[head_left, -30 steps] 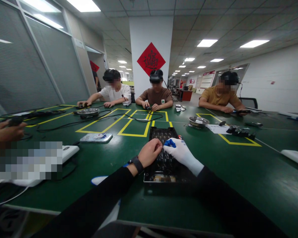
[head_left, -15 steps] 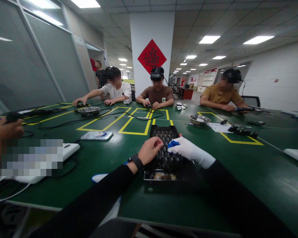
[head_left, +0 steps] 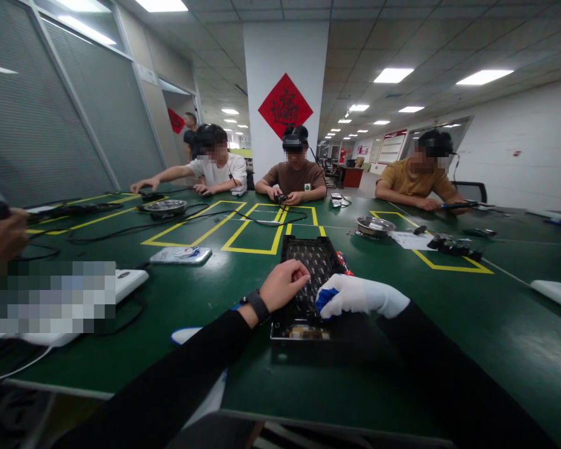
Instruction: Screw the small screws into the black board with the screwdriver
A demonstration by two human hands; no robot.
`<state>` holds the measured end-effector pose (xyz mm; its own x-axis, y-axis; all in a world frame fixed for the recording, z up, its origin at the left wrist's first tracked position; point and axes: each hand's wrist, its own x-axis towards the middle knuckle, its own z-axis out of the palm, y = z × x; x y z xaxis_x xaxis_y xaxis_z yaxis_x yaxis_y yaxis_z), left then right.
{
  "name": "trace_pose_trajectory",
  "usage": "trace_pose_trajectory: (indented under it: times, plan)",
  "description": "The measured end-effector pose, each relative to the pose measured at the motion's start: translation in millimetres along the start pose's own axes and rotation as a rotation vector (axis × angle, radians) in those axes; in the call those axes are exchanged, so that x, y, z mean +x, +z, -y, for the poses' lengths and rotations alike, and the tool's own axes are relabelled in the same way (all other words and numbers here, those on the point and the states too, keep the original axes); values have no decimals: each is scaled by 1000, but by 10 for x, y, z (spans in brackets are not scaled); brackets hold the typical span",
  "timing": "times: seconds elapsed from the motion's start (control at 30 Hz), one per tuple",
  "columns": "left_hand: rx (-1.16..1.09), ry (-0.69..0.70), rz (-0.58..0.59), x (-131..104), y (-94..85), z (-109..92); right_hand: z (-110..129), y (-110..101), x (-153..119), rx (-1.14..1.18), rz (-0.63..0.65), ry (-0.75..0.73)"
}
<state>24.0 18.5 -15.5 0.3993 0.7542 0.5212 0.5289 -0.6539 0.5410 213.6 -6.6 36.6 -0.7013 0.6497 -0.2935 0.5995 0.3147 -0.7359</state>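
Note:
In the head view, a long black case (head_left: 311,255) lies on the green table, its inside patterned with rows of small light marks. A dark box-like part with a tan patch (head_left: 303,332) forms its near end. My bare left hand (head_left: 285,285), with a dark watch at the wrist, rests over the case's left side with curled fingers; what they hold, if anything, is hidden. My right hand (head_left: 350,296) wears a white glove with blue fingers. Its fingers are bent together at the case's near right side, and anything in them is hidden.
A red object (head_left: 344,263) lies beside the case's right edge. A phone (head_left: 181,255), a white power bank-like box (head_left: 131,282), metal bowls (head_left: 376,226) and black clips (head_left: 453,245) are around. Cables cross the left side. Several co-workers sit around the table.
My gloved right hand has moved toward me along the case, uncovering more of its inside and the red object. My left hand has hardly moved. A co-worker's hand at far left has shifted left.

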Motion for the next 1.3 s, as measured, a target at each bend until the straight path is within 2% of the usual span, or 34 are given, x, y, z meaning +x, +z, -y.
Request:
trace_pose_trajectory:
  times: [0.3, 0.53, 0.8, 1.17, 1.23, 1.3]
  plan:
    - [16, -6, 3, -5, -16, -16, -20, 48, 49, 37, 35, -31]
    - [29, -1, -3, -3, -14, -13, -74, 43, 80, -8, 15, -23]
    - [29, -2, 3, -6, -13, -15, -90, 69, 120, -61, -26, 56]
    - [17, 11, -7, 1, -9, -4, -83, 76, 121, -59, -25, 66]
    - [16, 9, -3, 1, -8, -10, -75, 79, 138, -36, -51, 50]
    - [19, 1, -2, 0, -9, -15, -68, 57, 154, -2, -147, 19]
